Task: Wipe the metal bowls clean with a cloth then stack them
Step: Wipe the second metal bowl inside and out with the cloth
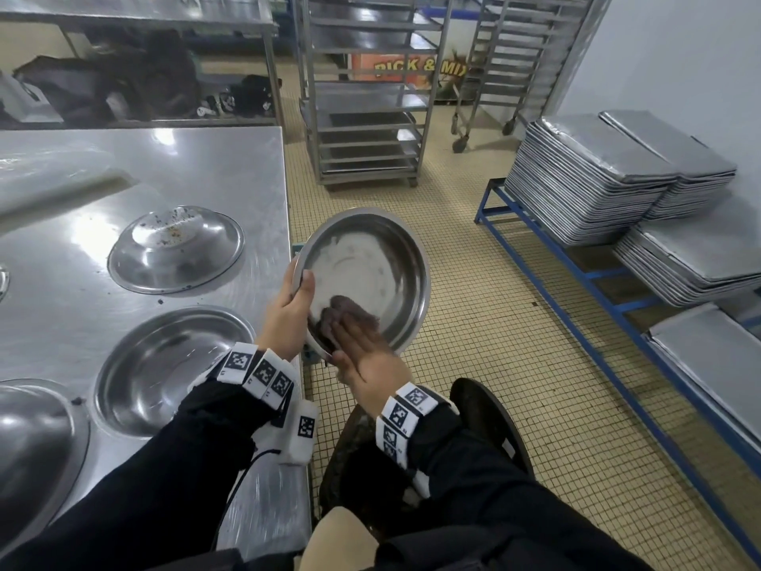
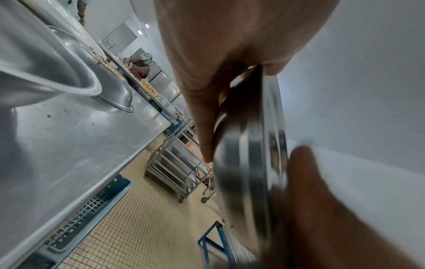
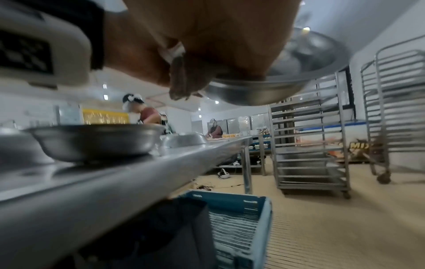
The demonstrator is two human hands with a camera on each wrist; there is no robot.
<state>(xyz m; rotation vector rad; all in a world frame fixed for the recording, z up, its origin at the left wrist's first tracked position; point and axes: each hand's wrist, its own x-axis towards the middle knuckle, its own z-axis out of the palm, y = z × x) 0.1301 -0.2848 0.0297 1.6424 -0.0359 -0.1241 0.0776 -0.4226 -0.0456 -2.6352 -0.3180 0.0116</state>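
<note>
Nearest the viewer, the right hand [image 1: 362, 356] lies with straight fingers flat on a dark cloth [image 1: 341, 313], pressing it against the inner wall of the held bowl [image 1: 370, 274]. The left hand [image 1: 288, 315] grips this bowl by its near-left rim, thumb over the lip and fingers curled behind the wall, as the left wrist view confirms. The bowl is carried in the air just off the table's edge, over the tiled floor [image 1: 473, 364], tilted so that its opening faces the viewer; a pale smear remains across its base.

On the table [image 1: 230, 166], to the left, stand three further bowls: an upright bowl [image 1: 173, 368] nearest, an inverted bowl [image 1: 177, 249] with crumbs on its base beyond it, and a third bowl [image 1: 37, 443] at the lower-left edge, apparently inverted. None is stacked yet.

Handling: the bowl appears thin, stiff and light, with a smooth, probably slippery surface; the rolled rim is the soundest place to take hold, opposite the wiping pressure. The cloth is soft and conforms to the curve.

Farther off are a blue frame [image 1: 576, 274] bearing stacked metal trays [image 1: 597, 171], and two wheeled tray racks [image 1: 366, 96] at the back.
</note>
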